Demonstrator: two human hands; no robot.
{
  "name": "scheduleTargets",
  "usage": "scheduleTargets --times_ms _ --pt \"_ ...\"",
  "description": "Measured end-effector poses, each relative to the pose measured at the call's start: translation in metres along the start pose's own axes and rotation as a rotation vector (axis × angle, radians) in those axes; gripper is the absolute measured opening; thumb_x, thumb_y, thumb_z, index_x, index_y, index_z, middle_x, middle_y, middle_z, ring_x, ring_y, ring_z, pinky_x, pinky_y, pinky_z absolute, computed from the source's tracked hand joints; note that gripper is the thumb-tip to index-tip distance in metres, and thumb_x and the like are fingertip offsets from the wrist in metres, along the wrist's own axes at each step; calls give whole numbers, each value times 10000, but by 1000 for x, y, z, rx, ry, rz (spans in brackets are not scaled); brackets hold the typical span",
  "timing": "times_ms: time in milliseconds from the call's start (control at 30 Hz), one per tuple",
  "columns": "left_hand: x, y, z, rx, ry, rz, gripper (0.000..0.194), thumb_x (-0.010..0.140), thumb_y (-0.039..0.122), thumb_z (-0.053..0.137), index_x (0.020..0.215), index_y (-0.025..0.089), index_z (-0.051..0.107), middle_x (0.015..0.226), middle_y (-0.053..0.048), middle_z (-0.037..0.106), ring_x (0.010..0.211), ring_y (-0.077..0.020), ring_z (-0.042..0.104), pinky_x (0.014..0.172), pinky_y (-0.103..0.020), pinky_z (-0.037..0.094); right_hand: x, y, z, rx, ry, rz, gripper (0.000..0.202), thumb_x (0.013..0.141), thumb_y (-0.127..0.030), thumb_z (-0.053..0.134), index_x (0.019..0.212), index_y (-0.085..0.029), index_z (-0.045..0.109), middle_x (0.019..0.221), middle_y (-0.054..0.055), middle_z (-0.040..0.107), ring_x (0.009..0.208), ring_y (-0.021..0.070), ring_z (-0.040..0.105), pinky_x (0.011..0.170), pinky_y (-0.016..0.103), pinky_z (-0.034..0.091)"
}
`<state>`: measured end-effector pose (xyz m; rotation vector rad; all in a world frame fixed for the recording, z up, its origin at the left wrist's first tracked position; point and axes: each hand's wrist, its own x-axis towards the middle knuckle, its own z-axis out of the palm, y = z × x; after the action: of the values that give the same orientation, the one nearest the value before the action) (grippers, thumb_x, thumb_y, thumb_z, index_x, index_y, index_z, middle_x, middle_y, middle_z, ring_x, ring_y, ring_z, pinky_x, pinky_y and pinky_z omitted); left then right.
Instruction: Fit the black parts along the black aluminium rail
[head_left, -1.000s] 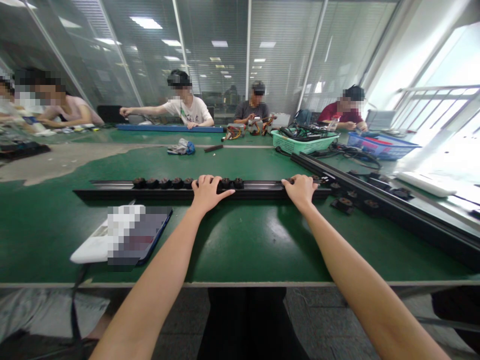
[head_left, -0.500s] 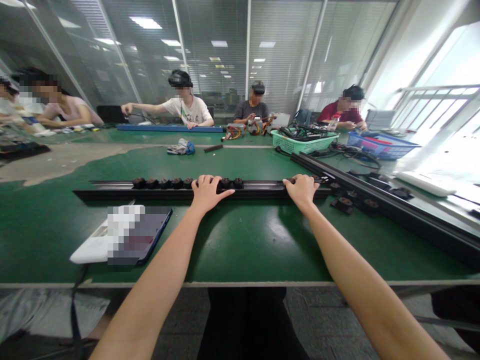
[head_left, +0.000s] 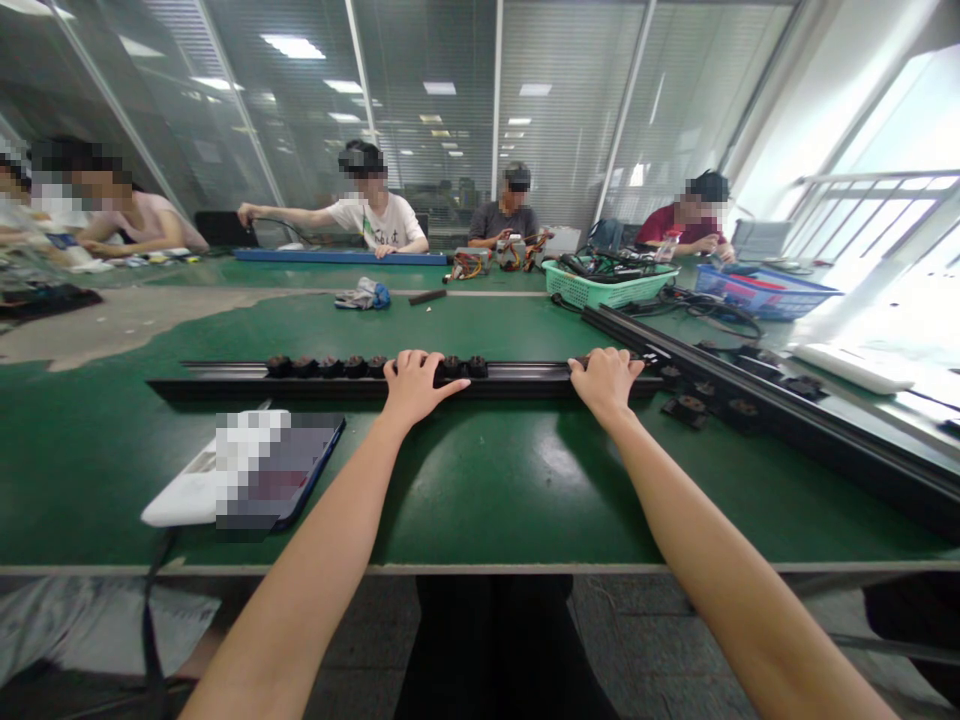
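Observation:
A long black rail (head_left: 525,386) lies crosswise in front of me, with several small black blocks (head_left: 330,366) seated in a row along its channel. My left hand (head_left: 416,380) is over the rail's middle, fingers bent across the top and thumb stretched along the near side; blocks show on both sides of it. Toward the rail's right end, my right hand (head_left: 606,380) has its fingers curled down over the channel. What lies under those fingers is mostly hidden. Just right of that hand, small shiny bits (head_left: 654,357) stick out.
A second black rail (head_left: 780,405) runs diagonally at right, with loose black blocks (head_left: 686,408) beside it. A phone (head_left: 319,470) and a white device (head_left: 180,495) lie at left. Farther back are a green basket (head_left: 600,290), a blue basket (head_left: 787,300) and several people.
My right hand has shifted very slightly to the right along the rail. My left hand stays in place, and the rail has not visibly moved.

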<state>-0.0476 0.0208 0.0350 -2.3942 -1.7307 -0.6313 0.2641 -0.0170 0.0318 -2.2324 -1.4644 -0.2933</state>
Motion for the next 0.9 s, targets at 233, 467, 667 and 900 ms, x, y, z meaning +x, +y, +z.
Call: scheduleTargets --times_ms 233,467,667,900 --pt "0 -1 0 10 4 4 660 910 747 480 1331 255 607 1390 -156 563 1333 -349 385 1105 -519 279 2 2 3 -2 19 29 410 951 -383 465 1059 -74 711 1177 252 643 1164 378 488 968 512 307" --pt "0 0 0 10 2 -1 660 906 752 475 1329 264 610 1387 -154 558 1331 -358 383 1104 -522 278 2 3 3 3 11 29 402 960 -382 461 1052 -80 711 1181 255 634 1173 385 476 976 517 301" --pt "0 1 -2 6 -4 -6 661 904 757 473 1335 272 603 1387 -148 553 1335 -355 375 1102 -518 278 2 3 3 2 6 37 410 965 -378 454 1070 -75 709 1191 259 626 1179 387 469 991 531 286" --pt "0 0 -1 -1 3 4 660 909 749 473 1321 252 613 1384 -160 557 1340 -357 377 1099 -518 281 2 4 1 -18 4 47 422 950 -374 452 1085 -62 702 1190 267 625 1174 391 469 982 536 290"
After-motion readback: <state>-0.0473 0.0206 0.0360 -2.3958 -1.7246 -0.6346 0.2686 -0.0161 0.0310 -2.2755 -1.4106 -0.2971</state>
